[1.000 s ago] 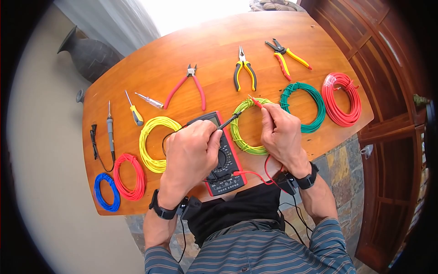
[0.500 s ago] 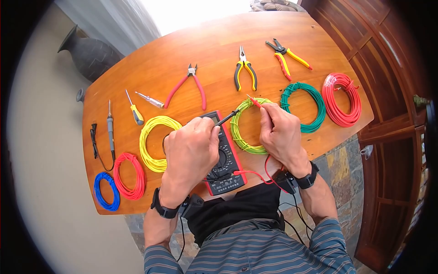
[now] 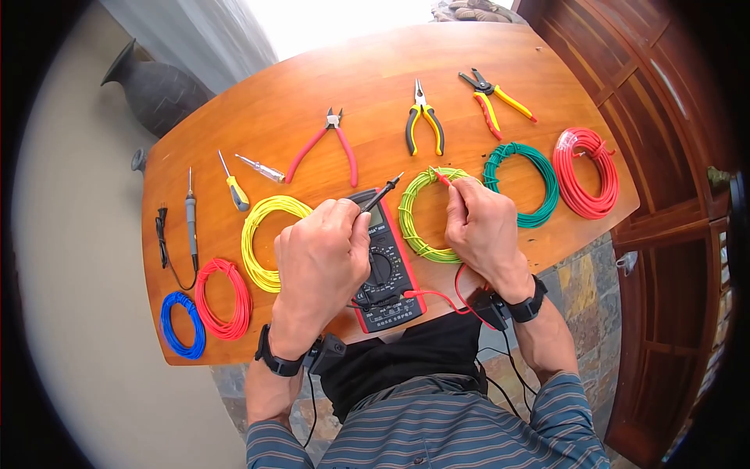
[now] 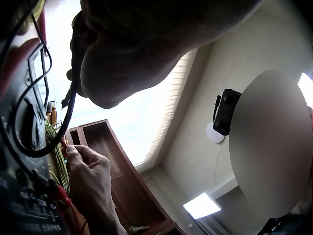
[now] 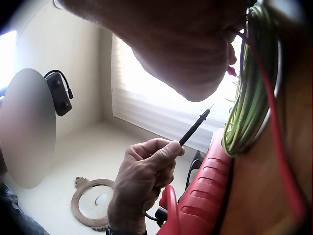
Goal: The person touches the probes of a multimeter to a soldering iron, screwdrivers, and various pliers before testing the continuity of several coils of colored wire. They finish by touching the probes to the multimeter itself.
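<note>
over a wooden table [image 3: 375, 59] above stone floor [image 3: 574, 293], hands [image 3: 320, 254] [image 3: 486, 230] pinch a black probe [image 3: 382, 195] left, red probe [image 3: 442, 179] right.

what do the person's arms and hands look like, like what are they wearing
The left hand and right hand are ungloved. Each wrist has a black strap with a small black box and thin dark cable. Blue-grey striped sleeves end well short of the straps.

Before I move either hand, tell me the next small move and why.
I'd probably ease the left hand rightward, bringing the tip of the black probe to the yellow-green coil: that tip points into open air, apart from the coil in the right wrist view, while the right hand pinches the red probe at the coil's far side in the head view.
</note>
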The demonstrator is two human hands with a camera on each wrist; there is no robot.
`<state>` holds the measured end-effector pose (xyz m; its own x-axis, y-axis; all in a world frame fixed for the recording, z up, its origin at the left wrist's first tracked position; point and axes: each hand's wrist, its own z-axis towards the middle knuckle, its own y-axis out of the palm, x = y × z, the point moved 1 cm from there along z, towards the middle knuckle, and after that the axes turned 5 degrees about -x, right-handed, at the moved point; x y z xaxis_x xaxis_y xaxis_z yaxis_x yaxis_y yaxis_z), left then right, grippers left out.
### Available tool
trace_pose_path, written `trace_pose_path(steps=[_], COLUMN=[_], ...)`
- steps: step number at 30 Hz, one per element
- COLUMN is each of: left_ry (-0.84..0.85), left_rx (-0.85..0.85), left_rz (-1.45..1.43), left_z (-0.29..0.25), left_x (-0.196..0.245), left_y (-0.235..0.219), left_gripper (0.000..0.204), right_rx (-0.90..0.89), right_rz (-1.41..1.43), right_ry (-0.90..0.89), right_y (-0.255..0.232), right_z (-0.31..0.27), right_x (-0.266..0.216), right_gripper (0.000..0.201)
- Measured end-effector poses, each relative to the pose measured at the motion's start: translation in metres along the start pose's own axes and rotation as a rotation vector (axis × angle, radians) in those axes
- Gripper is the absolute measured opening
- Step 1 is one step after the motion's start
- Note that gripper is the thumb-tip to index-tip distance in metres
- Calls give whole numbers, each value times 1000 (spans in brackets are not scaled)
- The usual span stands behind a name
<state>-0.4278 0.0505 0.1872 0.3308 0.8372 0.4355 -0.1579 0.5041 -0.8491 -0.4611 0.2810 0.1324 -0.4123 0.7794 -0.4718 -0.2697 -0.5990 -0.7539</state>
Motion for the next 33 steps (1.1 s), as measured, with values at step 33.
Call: trace_pose_path(steps=[33], left_ry=[9], left_rx=[-13], left_rz=[-87], left_z=[-9], left_x=[-8], left_y=[-2], left_gripper=[12], right_rx=[61], right_rz=[98], right_ry=[69], right_y=[-2], right_z=[-1], right_x=[-6], right_gripper=[3])
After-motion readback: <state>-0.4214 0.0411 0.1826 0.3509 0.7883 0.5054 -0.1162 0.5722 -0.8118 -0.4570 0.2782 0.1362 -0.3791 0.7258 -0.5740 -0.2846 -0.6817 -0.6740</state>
